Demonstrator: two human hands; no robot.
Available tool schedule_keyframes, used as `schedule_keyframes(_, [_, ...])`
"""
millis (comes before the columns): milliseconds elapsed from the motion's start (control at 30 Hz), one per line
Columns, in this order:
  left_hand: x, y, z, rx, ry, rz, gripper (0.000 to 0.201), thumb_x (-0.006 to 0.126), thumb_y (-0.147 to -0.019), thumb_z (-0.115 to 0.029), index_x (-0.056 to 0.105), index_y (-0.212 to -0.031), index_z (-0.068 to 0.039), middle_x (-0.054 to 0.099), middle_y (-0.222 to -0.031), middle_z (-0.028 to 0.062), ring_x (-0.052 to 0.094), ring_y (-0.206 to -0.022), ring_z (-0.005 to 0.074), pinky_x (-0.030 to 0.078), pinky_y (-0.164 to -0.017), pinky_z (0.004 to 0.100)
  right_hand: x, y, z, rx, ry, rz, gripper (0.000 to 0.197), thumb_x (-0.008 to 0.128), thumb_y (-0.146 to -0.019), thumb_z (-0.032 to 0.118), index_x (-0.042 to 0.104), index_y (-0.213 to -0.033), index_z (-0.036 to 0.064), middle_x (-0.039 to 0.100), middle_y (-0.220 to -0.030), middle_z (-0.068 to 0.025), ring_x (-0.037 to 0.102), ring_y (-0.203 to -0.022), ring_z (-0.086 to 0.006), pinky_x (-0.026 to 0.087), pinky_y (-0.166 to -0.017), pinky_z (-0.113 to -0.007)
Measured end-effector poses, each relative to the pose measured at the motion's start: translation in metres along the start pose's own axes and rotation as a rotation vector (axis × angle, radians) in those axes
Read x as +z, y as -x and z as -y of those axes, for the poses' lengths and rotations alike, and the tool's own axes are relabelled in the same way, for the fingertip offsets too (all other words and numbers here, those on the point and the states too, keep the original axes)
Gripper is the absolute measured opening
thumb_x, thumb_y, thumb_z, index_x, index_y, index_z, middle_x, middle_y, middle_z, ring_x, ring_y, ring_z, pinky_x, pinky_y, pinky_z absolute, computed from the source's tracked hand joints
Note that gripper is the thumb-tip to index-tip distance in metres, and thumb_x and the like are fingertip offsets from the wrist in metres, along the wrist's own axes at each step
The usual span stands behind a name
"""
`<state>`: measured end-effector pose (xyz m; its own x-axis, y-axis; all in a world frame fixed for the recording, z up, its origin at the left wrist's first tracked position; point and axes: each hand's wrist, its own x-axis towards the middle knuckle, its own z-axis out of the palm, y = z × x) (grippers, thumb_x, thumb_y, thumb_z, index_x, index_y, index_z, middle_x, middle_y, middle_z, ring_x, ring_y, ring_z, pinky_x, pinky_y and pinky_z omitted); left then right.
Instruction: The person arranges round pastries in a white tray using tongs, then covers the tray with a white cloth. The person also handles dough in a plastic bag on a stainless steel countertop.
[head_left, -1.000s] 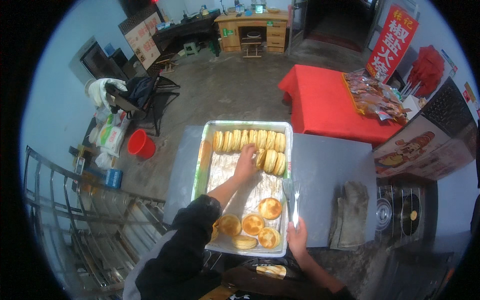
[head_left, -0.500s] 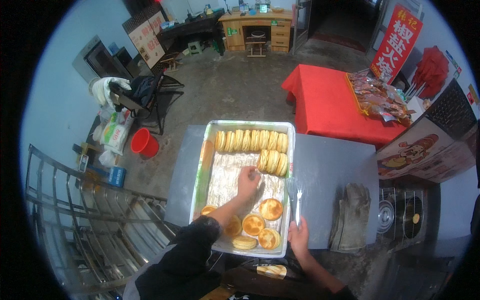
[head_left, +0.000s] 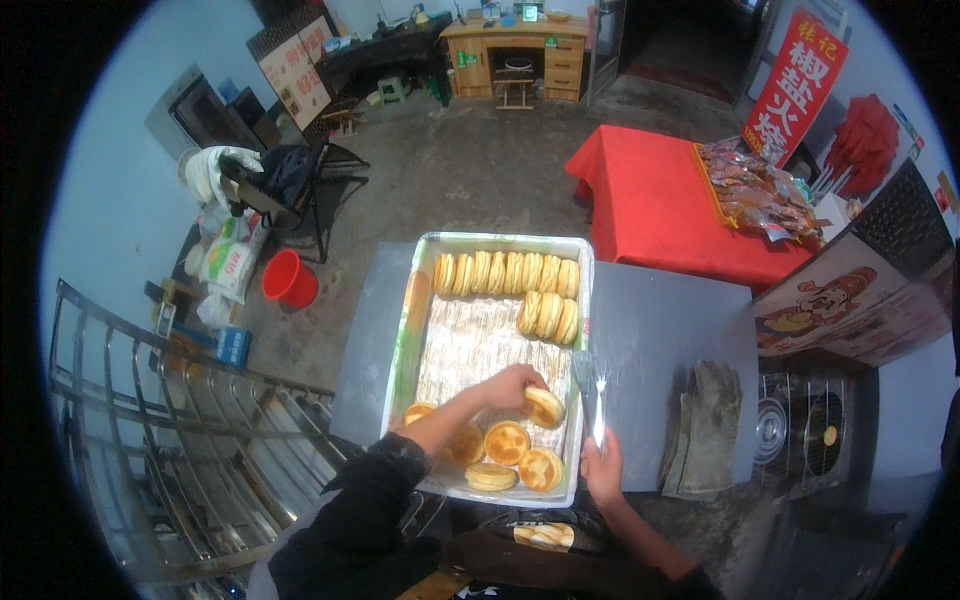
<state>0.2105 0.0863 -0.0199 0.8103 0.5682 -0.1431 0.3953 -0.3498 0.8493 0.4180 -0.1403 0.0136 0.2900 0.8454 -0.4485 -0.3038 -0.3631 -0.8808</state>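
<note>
Left hand (head_left: 516, 386): just gripped a tilted cake (head_left: 546, 409)!
Right hand (head_left: 601, 472): closed round metal utensil (head_left: 600, 412)
Tray (head_left: 403, 345): one fewer lying flat

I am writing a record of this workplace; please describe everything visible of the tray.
The tray is rectangular with rounded corners, a whitish rim and green and orange patterning along its left side; material unclear. Its pale, streaked bottom shows in the middle. It lies on a grey table and holds round breads: two rows on edge toward the far end, loose ones nearer.
</note>
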Motion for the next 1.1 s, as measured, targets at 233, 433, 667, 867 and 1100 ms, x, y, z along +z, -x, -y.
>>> schedule_keyframes(233, [-0.087, -0.006, 0.011, -0.105, -0.427, -0.333, 0.032, 0.072, -0.073, 0.005, 0.079, -0.099, -0.012, 0.061, -0.12, 0.0113, 0.054, -0.116, 0.0342, 0.047, -0.104, 0.0399, -0.001, 0.0, -0.002, 0.018, -0.005, -0.003, 0.051, 0.057, -0.106, 0.014, 0.037, -0.151, 0.0017, 0.061, -0.087, -0.0019, 0.05, -0.061, -0.0062, 0.042, -0.052, -0.023])
schedule_keyframes(433, [-0.085, -0.045, 0.017, 0.073, -0.246, -0.816, 0.042, 0.061, -0.076, 0.012, 0.072, -0.113, -0.006, 0.06, -0.122, 0.0186, 0.056, -0.12, 0.0389, 0.047, -0.103, 0.0448, 0.004, -0.002, -0.004, 0.006, -0.006, -0.027, 0.052, 0.058, -0.106, 0.014, 0.036, -0.152, 0.0012, 0.06, -0.087, -0.0017, 0.05, -0.061, -0.0062, 0.042, -0.053, -0.023])
schedule_keyframes(667, [-0.012, -0.06, 0.051, -0.354, 0.401, -1.061, 0.046, 0.061, -0.09, -0.008, 0.058, -0.135, 0.001, 0.061, -0.131, 0.0212, 0.059, -0.124, 0.0339, 0.047, -0.106, 0.0411, -0.006, -0.007, -0.014, 0.028, 0.005, -0.045, 0.057, 0.059, -0.105, 0.016, 0.033, -0.154, 0.0006, 0.06, -0.087, -0.0024, 0.05, -0.059, -0.0071, 0.043, -0.051, -0.024])
schedule_keyframes(867, [-0.001, -0.075, 0.081, -0.219, 0.464, -1.031, 0.052, 0.063, -0.092, -0.003, 0.05, -0.143, 0.001, 0.06, -0.135, 0.0172, 0.059, -0.125, 0.028, 0.047, -0.11, 0.0399, -0.008, -0.009, -0.017, 0.017, 0.07, -0.067, 0.05, 0.061, -0.105, 0.017, 0.04, -0.148, 0.0023, 0.059, -0.085, -0.0016, 0.05, -0.058, -0.0075, 0.042, -0.049, -0.024])
schedule_keyframes(1100, [-0.004, -0.036, 0.073, -0.2, 0.537, -1.023, 0.055, 0.071, -0.092, -0.009, 0.052, -0.143, 0.002, 0.06, -0.137, 0.0196, 0.061, -0.125, 0.0296, 0.049, -0.107, 0.0394, -0.009, -0.009, -0.001, -0.062, 0.133, 0.031, 0.045, 0.062, -0.105, 0.017, 0.044, -0.144, 0.0034, 0.061, -0.082, -0.0023, 0.051, -0.056, -0.0082, 0.042, -0.048, -0.024])
